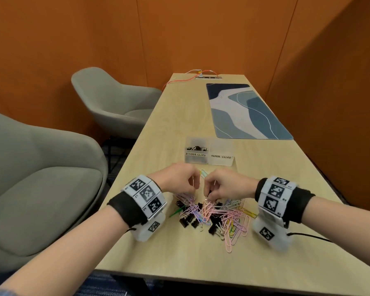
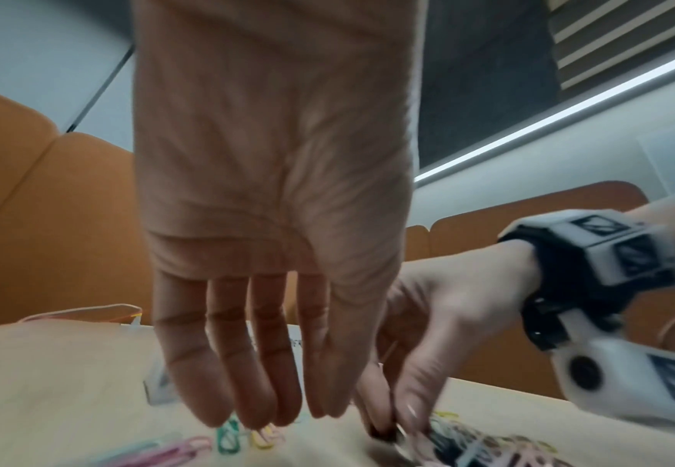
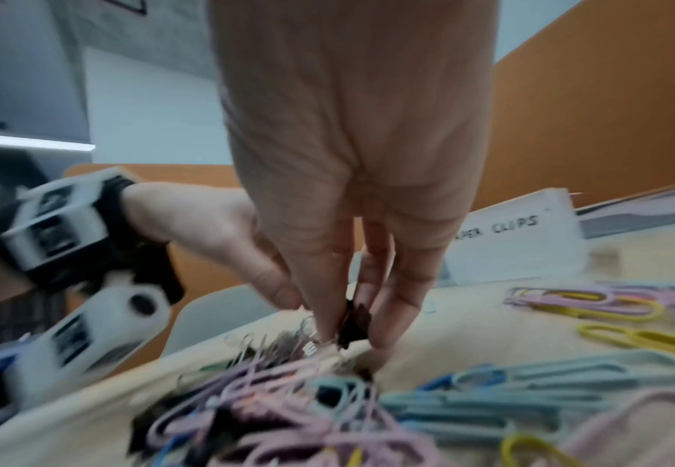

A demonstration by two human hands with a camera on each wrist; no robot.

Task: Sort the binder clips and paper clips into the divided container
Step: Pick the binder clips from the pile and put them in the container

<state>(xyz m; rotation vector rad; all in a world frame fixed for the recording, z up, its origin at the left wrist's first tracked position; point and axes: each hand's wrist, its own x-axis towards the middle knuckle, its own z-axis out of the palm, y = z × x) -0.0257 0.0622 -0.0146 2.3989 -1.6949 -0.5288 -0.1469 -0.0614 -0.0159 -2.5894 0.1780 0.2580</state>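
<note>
Low in the centre of the head frame, a tangled heap of pastel wire paper clips and small black binder clips (image 1: 214,214) lies on the pale wood-grain table (image 1: 179,124). Both hands reach down into the upper edge of that heap. The right hand (image 1: 224,185) has its grip pinched on a small black binder clip (image 3: 353,322), thumb and fingertips closed around it just above the pile in the right wrist view. The left hand (image 1: 175,180) hangs beside it with fingers (image 2: 243,372) pointing down, nearly straight and close together, their tips just over loose green and yellow paper clips (image 2: 243,437); its grip holds nothing that shows. Just above the hands in the frame stands the translucent plastic divided container (image 1: 209,153): its left compartment, labelled BINDER CLIPS, holds black clips, while what the right one, labelled PAPER CLIPS, holds cannot be made out. A blue-and-white patterned mat (image 1: 246,112) lies at the upper right, and grey upholstered chairs (image 1: 41,178) fill the left.
</note>
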